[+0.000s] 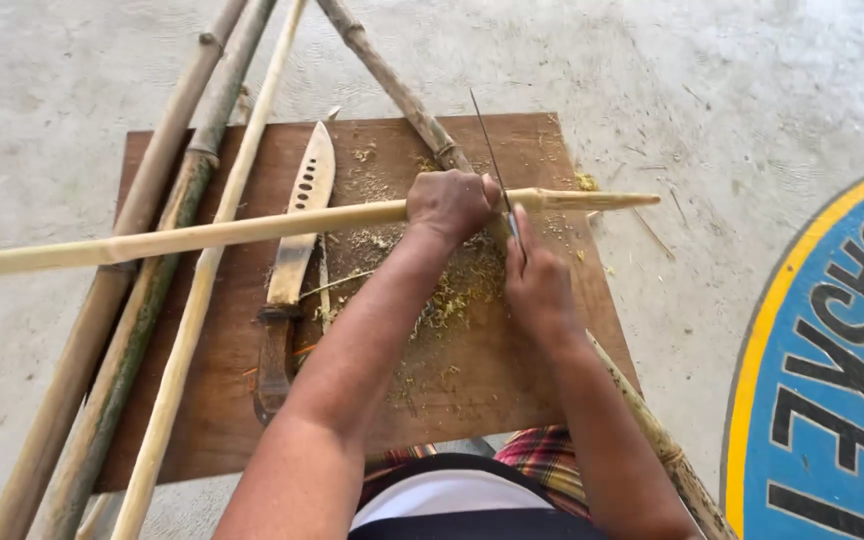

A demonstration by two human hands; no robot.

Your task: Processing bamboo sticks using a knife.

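Note:
My left hand (450, 203) grips a long pale bamboo stick (252, 229) that lies crosswise over a brown wooden board (202, 400). My right hand (538, 283) holds a thin knife (493, 160) with its blade upright against the stick, just right of my left hand. The stick's pointed end (612, 200) reaches past the board's right edge. Yellowish shavings (457, 285) lie on the board under my hands.
A large machete (297, 235) with holes in its blade rests on the board. Several bamboo poles (142, 300) lean across the left side, and another pole (402, 95) runs diagonally under my arms. The floor is concrete, with a blue and yellow painted patch (832, 380) at right.

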